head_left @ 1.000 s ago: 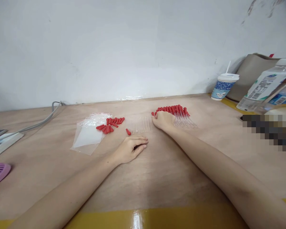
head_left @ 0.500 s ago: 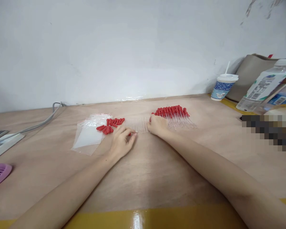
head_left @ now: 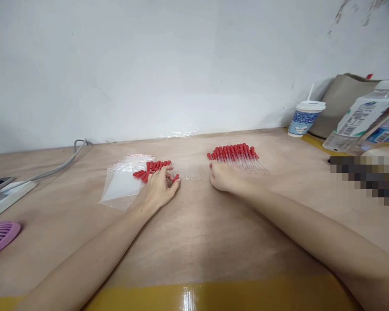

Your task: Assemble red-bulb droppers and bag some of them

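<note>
My left hand (head_left: 158, 188) pinches a red rubber bulb (head_left: 175, 178) between thumb and fingers. More red rubber bulbs (head_left: 158, 165) lie behind and beside that hand, partly covered by it. Just right of them, thin clear tubes (head_left: 189, 169) lie side by side in a row. My right hand (head_left: 226, 176) has its fingers curled closed, right of the loose tubes; whatever they hold is hidden. Behind it, a group of droppers (head_left: 238, 155) lies with red bulbs on clear stems, partly hidden by the hand.
Clear plastic bags (head_left: 121, 183) lie left of the bulbs. A paper cup (head_left: 304, 119) with a straw, a plastic bottle (head_left: 359, 114) and a grey bag (head_left: 330, 103) stand at right. A cable (head_left: 60, 166) and a pink slatted object (head_left: 1, 237) are at left. Behind rises a wall (head_left: 149, 65).
My right hand has moved right and slightly nearer, away from the loose tubes. My left hand has drawn back left, and a red bulb now shows clearly in its fingers.
</note>
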`<state>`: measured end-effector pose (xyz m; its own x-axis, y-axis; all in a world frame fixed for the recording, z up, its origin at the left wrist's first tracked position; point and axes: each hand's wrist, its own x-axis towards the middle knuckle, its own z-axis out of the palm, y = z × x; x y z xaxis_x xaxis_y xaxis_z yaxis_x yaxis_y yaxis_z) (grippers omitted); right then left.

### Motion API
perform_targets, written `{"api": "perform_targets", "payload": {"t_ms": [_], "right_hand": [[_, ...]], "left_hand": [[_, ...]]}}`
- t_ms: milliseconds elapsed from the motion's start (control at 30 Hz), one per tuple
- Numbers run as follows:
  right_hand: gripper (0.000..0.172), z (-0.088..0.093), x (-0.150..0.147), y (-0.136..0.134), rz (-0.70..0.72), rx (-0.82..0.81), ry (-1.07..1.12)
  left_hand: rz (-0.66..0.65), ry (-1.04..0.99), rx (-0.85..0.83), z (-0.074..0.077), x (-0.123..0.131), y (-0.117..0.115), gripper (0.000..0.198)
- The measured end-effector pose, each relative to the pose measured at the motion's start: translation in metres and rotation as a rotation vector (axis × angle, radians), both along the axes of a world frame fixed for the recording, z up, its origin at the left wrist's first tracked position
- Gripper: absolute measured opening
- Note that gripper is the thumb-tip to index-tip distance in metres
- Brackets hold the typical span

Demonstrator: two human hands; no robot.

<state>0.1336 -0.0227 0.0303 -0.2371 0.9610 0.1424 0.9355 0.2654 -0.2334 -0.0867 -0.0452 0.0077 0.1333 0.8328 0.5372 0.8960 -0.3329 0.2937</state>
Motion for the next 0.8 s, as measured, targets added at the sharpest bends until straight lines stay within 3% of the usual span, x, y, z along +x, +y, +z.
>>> {"api": "perform_targets", "payload": {"t_ms": [100, 167, 333, 533, 800], "right_hand": [[0.034, -0.006, 0.020, -0.015, 0.171, 0.016, 0.053], [0.032, -0.012, 0.032, -0.020, 0.262, 0.045, 0.115], [0.021, -0.027, 0.046, -0.019, 0.257, 0.064, 0.270], [0.013, -0.038, 0.043, -0.016, 0.112, 0.089, 0.344], [0.013, -0.039, 0.037, -0.031, 0.183, 0.273, 0.363]], "left_hand": [[-0.037, 0.010, 0.108, 0.004, 0.004, -0.007, 0.033], [-0.135, 0.018, 0.132, 0.008, 0.008, -0.014, 0.027], [-0.395, 0.050, -0.061, 0.008, 0.021, -0.027, 0.020], [-0.387, 0.001, -0.117, 0.001, 0.024, -0.025, 0.014], [-0.405, -0.094, -0.094, 0.001, 0.030, -0.025, 0.013]]}}
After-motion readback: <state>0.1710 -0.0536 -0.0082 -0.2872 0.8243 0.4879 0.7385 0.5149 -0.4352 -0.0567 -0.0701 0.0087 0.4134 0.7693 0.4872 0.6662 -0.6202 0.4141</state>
